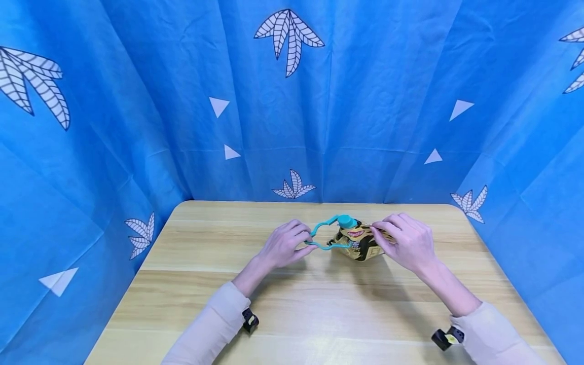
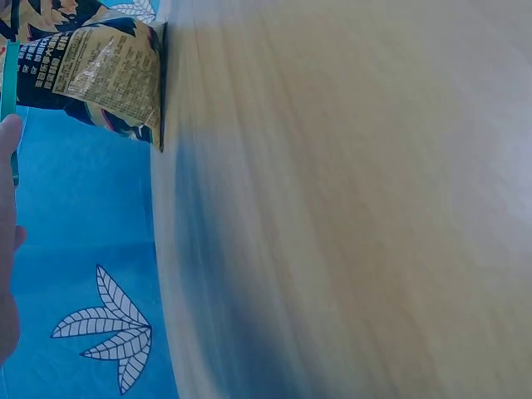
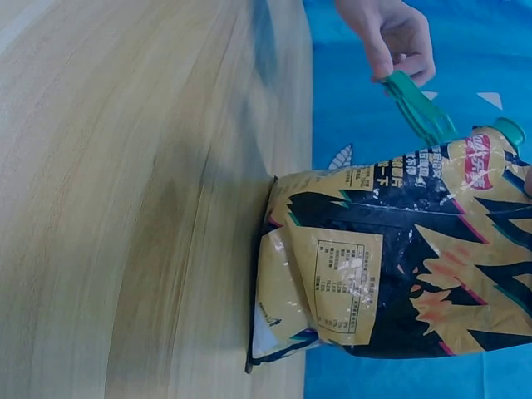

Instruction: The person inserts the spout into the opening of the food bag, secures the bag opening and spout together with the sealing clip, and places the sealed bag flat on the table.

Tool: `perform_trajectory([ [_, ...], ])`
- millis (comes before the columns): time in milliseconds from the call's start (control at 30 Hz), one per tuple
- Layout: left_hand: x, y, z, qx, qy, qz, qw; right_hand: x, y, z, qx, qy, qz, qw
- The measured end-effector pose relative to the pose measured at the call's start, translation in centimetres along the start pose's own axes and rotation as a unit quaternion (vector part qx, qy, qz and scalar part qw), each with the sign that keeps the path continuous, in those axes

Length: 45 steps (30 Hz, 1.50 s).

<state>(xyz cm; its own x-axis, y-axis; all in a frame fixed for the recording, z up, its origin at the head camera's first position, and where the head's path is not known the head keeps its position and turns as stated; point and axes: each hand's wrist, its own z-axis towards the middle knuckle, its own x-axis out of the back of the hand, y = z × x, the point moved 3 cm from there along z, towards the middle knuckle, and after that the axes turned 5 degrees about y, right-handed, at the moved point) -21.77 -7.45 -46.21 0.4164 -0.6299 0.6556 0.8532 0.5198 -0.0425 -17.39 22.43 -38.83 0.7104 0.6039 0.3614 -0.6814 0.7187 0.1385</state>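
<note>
A gold and black snack bag (image 1: 362,248) stands upright on the table, slightly lifted or resting on its base; I cannot tell which. At its top edge sits a teal bag clip (image 1: 325,247) with a round cap (image 1: 347,221), its two arms spread apart. My left hand (image 1: 286,244) pinches the left end of the clip between thumb and fingers. On the other side, my right hand (image 1: 407,241) pinches the bag's top right edge. The right wrist view shows the bag (image 3: 357,258) from its printed side, with the clip (image 3: 420,108) running from the left hand (image 3: 395,37).
The bag is near the middle of a light wooden table (image 1: 301,314). A blue curtain (image 1: 388,101) with leaf and triangle prints surrounds its back and sides. Small black wrist cameras (image 1: 250,320) are strapped at both sleeves.
</note>
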Motion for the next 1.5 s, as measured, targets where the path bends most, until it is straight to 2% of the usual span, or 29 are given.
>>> perform_trajectory([
  [467, -0.1, 0.4, 1.5, 0.014, 0.022, -0.016, 0.9995, 0.0, -0.1, -0.1, -0.005, -0.001, 0.004, 1.000],
  [967, -0.5, 0.7, 2.7, 0.005, 0.049, -0.015, 0.9987, 0.0, -0.1, -0.1, -0.006, 0.002, 0.002, 1.000],
  [1500, -0.8, 0.8, 4.0, -0.002, 0.041, -0.019, 0.9990, 0.0, -0.1, -0.1, -0.005, 0.004, 0.006, 1.000],
])
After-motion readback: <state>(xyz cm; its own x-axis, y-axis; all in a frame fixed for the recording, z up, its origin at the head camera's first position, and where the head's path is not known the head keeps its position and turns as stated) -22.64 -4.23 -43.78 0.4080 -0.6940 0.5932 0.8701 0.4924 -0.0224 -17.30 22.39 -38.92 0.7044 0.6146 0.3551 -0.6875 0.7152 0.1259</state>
